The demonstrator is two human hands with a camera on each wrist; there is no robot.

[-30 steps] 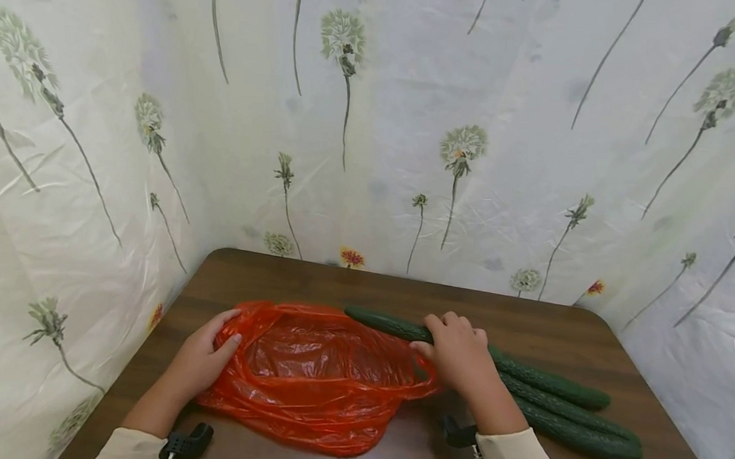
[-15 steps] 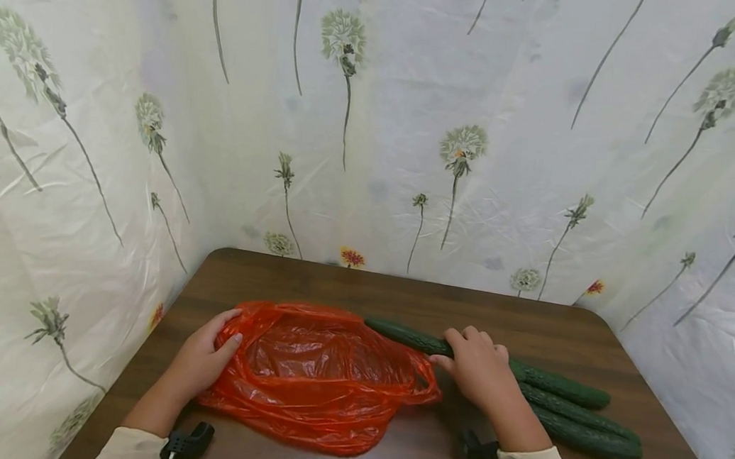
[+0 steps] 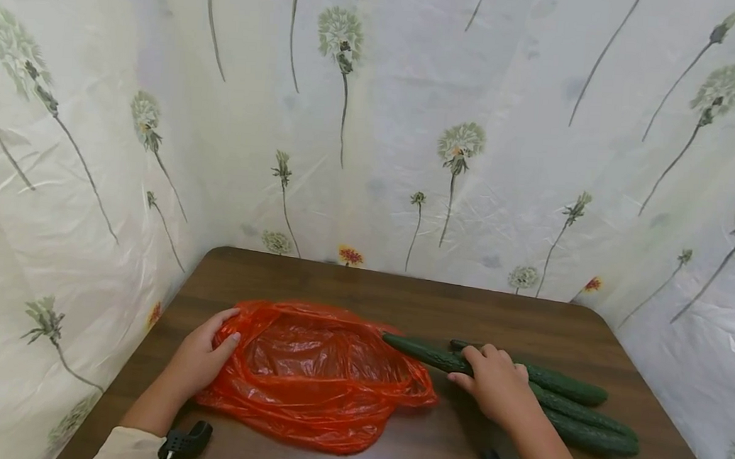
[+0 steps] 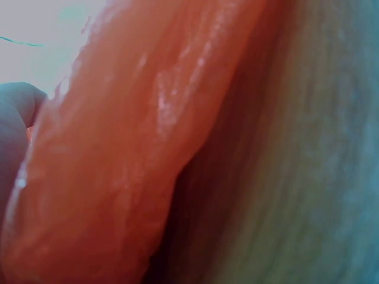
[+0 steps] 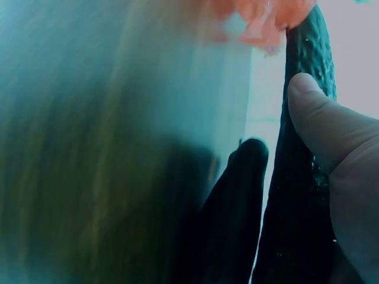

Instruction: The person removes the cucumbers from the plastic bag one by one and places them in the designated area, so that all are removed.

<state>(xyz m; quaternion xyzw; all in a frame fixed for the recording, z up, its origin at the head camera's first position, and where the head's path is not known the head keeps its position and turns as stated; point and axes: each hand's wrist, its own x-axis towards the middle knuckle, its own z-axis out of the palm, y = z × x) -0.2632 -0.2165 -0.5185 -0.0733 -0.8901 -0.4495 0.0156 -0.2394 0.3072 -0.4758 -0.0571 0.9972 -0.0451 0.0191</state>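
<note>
A crinkled red plastic bag lies on the table with its mouth spread. At its left rim my left hand pinches the plastic, the thumb on the near side and the other fingers largely hidden. My right hand grips a long dark green cucumber from above. That cucumber's tip touches or overlaps the bag's right upper edge. In the right wrist view, the thumb lies along the cucumber, and a second cucumber shows beside it. Red plastic fills much of the left wrist view.
More cucumbers lie close together under and right of my right forearm, on the brown wooden table. A flower-printed sheet hangs behind the table and at both sides. Each wrist wears a black device.
My right hand has moved right with the cucumber, drawing its tip back from above the bag to the bag's right edge. Another cucumber's end now shows behind that hand. My left hand has stayed put.
</note>
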